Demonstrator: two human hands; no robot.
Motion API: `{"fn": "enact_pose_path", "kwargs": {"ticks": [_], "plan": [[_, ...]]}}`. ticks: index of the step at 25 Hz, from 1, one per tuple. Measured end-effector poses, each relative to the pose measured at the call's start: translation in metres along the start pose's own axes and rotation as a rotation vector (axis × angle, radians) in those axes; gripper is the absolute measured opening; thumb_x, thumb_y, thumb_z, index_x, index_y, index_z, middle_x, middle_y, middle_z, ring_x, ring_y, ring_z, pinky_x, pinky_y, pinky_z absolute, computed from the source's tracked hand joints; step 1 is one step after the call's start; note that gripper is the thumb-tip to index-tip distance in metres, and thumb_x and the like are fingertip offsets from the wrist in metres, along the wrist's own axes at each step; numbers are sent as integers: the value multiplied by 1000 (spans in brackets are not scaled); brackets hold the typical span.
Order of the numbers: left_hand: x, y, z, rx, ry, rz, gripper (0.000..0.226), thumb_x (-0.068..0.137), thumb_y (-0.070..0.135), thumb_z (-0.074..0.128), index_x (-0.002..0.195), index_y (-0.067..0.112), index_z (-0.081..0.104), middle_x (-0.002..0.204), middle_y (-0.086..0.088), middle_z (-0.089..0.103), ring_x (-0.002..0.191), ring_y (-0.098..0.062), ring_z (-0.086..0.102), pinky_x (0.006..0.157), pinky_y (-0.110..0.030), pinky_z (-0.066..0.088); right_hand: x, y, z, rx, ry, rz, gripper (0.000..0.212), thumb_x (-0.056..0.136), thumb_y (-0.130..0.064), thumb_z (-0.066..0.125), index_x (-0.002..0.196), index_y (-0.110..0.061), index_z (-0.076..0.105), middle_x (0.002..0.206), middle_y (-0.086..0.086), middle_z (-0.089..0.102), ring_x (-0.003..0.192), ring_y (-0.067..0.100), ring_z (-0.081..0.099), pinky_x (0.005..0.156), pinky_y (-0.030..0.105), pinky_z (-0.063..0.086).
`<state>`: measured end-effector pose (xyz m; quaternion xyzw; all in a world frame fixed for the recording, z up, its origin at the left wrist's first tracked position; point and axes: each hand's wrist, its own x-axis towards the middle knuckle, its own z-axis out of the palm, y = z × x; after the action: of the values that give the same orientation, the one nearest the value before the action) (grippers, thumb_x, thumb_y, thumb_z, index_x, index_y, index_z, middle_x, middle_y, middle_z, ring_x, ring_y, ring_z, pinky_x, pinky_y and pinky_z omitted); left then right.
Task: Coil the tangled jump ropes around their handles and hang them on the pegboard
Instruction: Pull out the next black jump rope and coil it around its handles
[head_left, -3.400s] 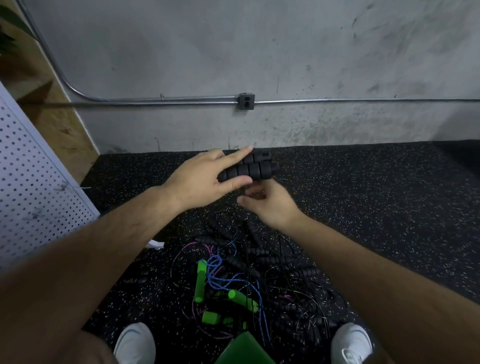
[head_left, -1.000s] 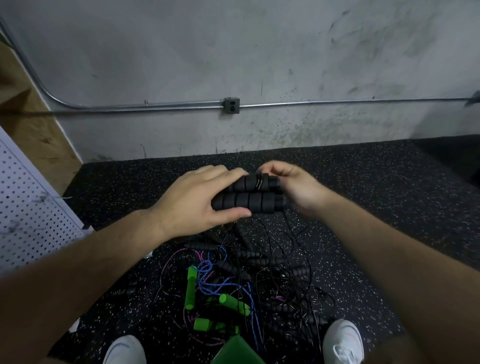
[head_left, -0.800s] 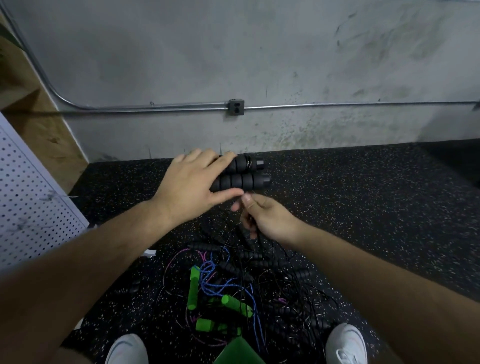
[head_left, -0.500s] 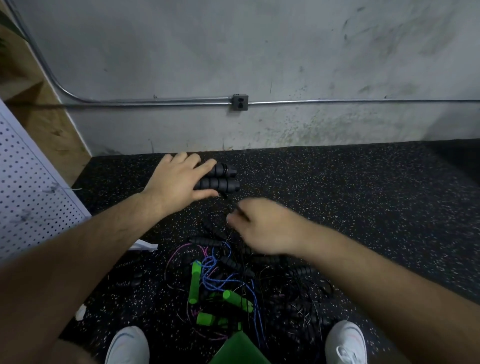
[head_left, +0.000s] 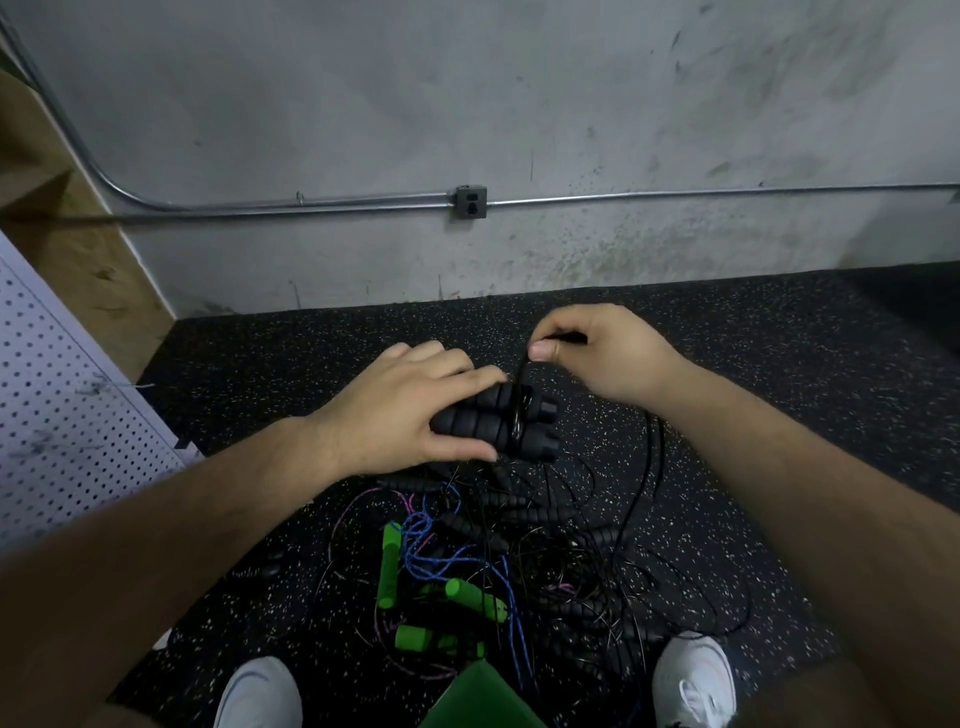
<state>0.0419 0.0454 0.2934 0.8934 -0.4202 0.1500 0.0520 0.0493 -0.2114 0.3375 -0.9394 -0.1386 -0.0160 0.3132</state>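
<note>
**Item: pair of black foam handles** (head_left: 537, 426). They are held side by side in the air, low over the floor (head_left: 805, 415) and in front of the person. The pairing looks meant to give one thick core for the rope to coil round.

**Left hand** (head_left: 405, 415): grasps the handles at one end, fingers over the top and thumb beneath. The other end is left bare for winding.

**Black cord** (head_left: 518, 376): a few turns circle both handles. From them the cord rises to the right hand.

**Right hand** (head_left: 608, 358): pinches the cord between thumb and forefinger just above the handles, probably to hold tension so the turns lie tight. The slack drops away to the right.

**Tangled pile** (head_left: 519, 545): lies on the floor between two white shoes and takes in the slack. It also holds green handles (head_left: 388, 566) and blue cord.

**Pegboard** (head_left: 62, 415): stands at the far left, well apart. This rope is not yet ready to hang.
</note>
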Motion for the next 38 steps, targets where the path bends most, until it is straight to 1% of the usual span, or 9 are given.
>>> {"fn": "enact_pose_path", "kwargs": {"ticks": [5, 10, 14, 18, 22, 24, 30, 35, 38], "plan": [[8, 7, -11, 40, 130, -141, 83, 83, 85, 38, 147, 32, 39, 121, 9, 56, 108, -15, 50, 92, -39, 45, -6, 4, 28, 471, -155, 202, 15, 101, -12, 56, 97, -19, 69, 87, 7, 74, 75, 16, 65, 73, 25, 52], [13, -8, -5, 278, 180, -291, 86, 87, 81, 36, 149, 23, 43, 118, -2, 59, 107, -27, 55, 87, -43, 43, -29, -18, 74, 348, -407, 203, 36, 108, -40, 33, 110, -15, 59, 73, 2, 59, 55, 13, 59, 57, 24, 49], [5, -33, 1, 321, 87, -357, 87, 83, 78, 38, 150, 23, 44, 119, -5, 60, 108, -29, 53, 87, -45, 42, -30, -35, 78, 320, -425, 216, 37, 108, -37, 38, 109, -5, 56, 73, 5, 51, 55, 18, 48, 52, 31, 43], [2, -37, 2, 268, 0, -392, 86, 80, 77, 41, 151, 28, 41, 126, -1, 57, 114, -26, 50, 94, -43, 39, -31, -52, 51, 43, -303, 78, 31, 106, -33, 44, 84, -14, 56, 69, -1, 54, 54, 12, 47, 50, 26, 35], [8, -26, 1, 181, -100, -293, 86, 78, 78, 44, 152, 36, 36, 128, 7, 51, 116, -17, 42, 99, -36, 32, -28, -56, 26, -477, -6, -121, 26, 103, -42, 46, 97, -25, 64, 82, -7, 63, 71, 17, 58, 58, 28, 39], [8, -19, 0, 94, -120, -177, 84, 78, 80, 46, 149, 36, 41, 123, 10, 51, 112, -13, 41, 96, -35, 32, -21, -49, 13, -493, 66, -135, 25, 99, -49, 50, 97, -30, 67, 84, -11, 66, 77, 12, 60, 62, 28, 42], [6, 0, -17, -224, -123, -106, 80, 75, 83, 49, 144, 44, 42, 119, 20, 49, 114, -6, 40, 103, -39, 33, -3, -1, 4, 166, -43, -47, 9, 86, -37, 74, 86, -28, 73, 82, -10, 71, 73, 2, 61, 71, 26, 49], [6, 8, -27, -530, -138, -152, 79, 79, 59, 68, 149, 39, 37, 123, 24, 45, 126, -6, 40, 113, -43, 34, -5, 11, 25, 695, -97, 28, 10, 98, -5, 58, 97, 3, 64, 86, 6, 65, 73, 11, 59, 66, 23, 50], [8, 14, -25, -481, 70, -267, 80, 80, 57, 71, 150, 34, 39, 127, 17, 49, 126, -9, 41, 114, -48, 34, -18, 1, 56, 692, -177, 186, 25, 105, -11, 45, 87, -10, 62, 70, 1, 59, 66, 17, 52, 61, 32, 46]]}}
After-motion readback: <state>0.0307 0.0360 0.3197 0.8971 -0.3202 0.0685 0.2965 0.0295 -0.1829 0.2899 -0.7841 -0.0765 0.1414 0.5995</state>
